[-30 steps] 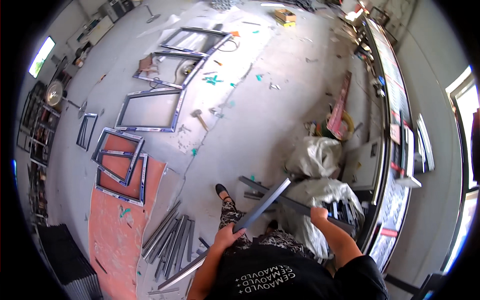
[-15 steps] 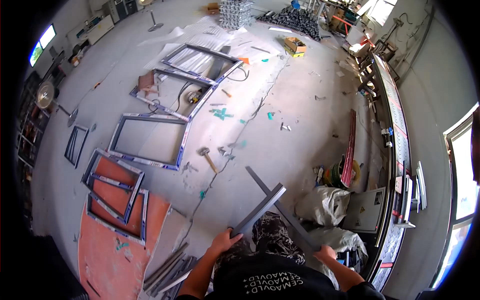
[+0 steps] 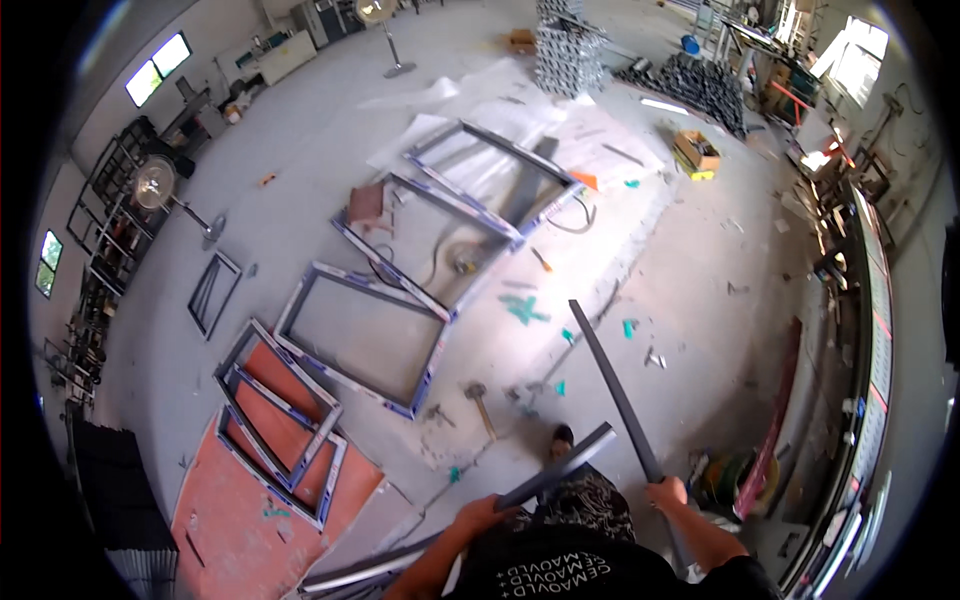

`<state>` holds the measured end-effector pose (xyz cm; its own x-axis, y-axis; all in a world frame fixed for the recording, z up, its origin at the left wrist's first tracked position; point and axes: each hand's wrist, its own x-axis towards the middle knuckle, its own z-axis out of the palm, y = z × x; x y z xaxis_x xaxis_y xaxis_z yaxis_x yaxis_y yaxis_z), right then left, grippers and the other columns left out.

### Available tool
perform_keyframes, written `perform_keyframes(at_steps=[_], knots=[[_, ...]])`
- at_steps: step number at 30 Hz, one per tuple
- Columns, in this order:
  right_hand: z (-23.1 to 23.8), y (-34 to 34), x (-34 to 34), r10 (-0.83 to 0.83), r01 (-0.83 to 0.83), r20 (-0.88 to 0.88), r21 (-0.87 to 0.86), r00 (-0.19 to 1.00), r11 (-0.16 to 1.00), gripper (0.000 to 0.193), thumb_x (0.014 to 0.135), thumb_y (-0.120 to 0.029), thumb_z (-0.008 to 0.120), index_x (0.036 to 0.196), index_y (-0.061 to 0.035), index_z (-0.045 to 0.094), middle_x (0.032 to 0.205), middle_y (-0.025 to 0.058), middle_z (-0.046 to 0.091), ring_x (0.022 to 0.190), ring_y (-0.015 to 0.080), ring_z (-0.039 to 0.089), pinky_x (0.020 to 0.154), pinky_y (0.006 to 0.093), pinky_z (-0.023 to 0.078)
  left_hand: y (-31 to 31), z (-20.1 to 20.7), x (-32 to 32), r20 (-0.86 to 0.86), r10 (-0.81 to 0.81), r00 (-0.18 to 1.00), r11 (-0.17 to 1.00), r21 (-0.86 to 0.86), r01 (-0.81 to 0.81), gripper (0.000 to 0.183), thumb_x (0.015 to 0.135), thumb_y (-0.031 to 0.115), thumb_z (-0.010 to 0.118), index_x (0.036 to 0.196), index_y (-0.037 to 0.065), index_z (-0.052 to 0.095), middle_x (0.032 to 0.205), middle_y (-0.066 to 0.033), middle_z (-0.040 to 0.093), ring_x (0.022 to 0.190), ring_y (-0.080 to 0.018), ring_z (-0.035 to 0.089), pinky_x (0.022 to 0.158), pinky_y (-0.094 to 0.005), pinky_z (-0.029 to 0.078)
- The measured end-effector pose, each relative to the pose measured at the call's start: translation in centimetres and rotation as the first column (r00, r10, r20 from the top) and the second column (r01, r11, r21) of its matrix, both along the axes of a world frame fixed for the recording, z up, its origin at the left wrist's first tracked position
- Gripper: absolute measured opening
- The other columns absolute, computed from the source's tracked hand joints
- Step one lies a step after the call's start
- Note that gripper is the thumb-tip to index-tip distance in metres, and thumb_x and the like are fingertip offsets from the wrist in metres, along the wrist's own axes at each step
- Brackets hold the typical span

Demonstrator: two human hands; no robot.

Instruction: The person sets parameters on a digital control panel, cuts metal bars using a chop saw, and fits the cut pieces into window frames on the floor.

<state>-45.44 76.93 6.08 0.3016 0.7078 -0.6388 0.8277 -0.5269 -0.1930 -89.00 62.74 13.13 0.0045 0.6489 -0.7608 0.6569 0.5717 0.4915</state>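
My left hand [image 3: 482, 514] is wrapped round a grey profile [image 3: 555, 467], whose free end points forward and to the right over my patterned trousers [image 3: 592, 505]. A grey length also shows beyond my forearm; whether it is the same piece I cannot tell, as my arm covers the join. My right hand [image 3: 667, 492] is clamped on a dark bar [image 3: 617, 395] that slants up and away to the left, most of its visible length ahead of my fist.

Both look like thin-walled metal: stiff, fairly light for their length, smooth enough to slide in a loose palm, and likely to mark or dent at the ends. I'd judge the dark bar tip-heavy from where I have it; a hold nearer its middle should balance better, fingers clear of the cut edges.

Past my shoe [image 3: 562, 440], a mallet [image 3: 480, 405] lies on the floor, with a large rectangular frame [image 3: 433, 365] beyond it to the left. Smaller frames overlap on a reddish sheet [image 3: 240, 520]. Green scraps [image 3: 523, 309] dot the floor ahead, and farther off stand an open carton [image 3: 697, 150] and a pedestal fan [image 3: 154, 183].
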Motion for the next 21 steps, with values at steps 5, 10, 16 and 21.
perform_keyframes(at_steps=[5,10,16,21], knots=[[8.2,23.3,-7.9,0.168,-0.154,-0.091,0.141,0.982,0.978,0.035,0.069,-0.034,0.073,0.082,-0.0021,0.067,0.067,0.0113,0.068,0.063,0.0246,0.068,0.064,0.0384,0.054,12.2,3.9,-2.8,-0.038,0.113,0.993,0.993,0.029,-0.111,0.064,0.083,0.069,0.054,0.102,0.007,0.06,0.098,-0.0228,0.066,0.096,-0.0404,0.063,0.082,-0.0474,0.048],[11.8,40.1,-20.2,0.244,-0.144,-0.309,0.312,0.919,0.939,0.035,0.073,-0.027,0.075,0.091,-0.0008,0.062,0.072,0.011,0.067,0.059,0.0203,0.066,0.058,0.0359,0.054,21.1,3.2,-8.2,0.02,0.242,0.97,0.968,0.059,-0.243,0.063,0.083,0.067,0.057,0.099,0.006,0.06,0.094,-0.0225,0.067,0.093,-0.0404,0.064,0.08,-0.0476,0.048],[3.9,47.3,-24.9,0.168,-0.107,-0.369,0.182,0.914,0.978,0.038,0.072,-0.027,0.079,0.091,0.0006,0.061,0.067,0.0101,0.065,0.056,0.0171,0.064,0.052,0.0338,0.053,32.2,1.3,-18.8,0.182,0.442,0.878,0.877,0.12,-0.466,0.065,0.08,0.065,0.062,0.109,0.007,0.063,0.099,-0.0191,0.069,0.095,-0.0355,0.066,0.083,-0.0447,0.05],[8.0,51.9,-33.6,0.122,-0.104,-0.25,0.084,0.96,0.991,0.027,0.072,-0.024,0.073,0.077,0.0016,0.064,0.063,0.0092,0.064,0.053,0.0182,0.063,0.05,0.0327,0.05,39.9,1.2,-26.7,0.167,0.4,0.901,0.907,0.072,-0.416,0.063,0.081,0.063,0.063,0.112,0.008,0.064,0.101,-0.0196,0.068,0.094,-0.0351,0.065,0.083,-0.0424,0.049]])
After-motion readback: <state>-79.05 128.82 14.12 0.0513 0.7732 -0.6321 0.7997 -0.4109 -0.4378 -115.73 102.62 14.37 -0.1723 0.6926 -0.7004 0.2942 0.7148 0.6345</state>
